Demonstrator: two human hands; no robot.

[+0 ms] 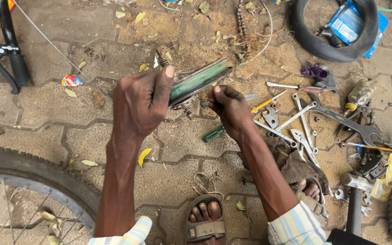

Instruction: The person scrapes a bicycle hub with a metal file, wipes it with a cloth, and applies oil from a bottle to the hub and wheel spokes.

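2 hands (144,97), 1 green part (198,81), 1 tyre (327,31).

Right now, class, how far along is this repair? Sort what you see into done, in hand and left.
Done: the green metal part is off any bicycle, and spanners lie spread on the paving. In hand: the left hand grips the part while the right hand pinches at its edge; what it pinches is too small to tell. Left: the part is not fitted to anything; the spoked wheel lies untouched.
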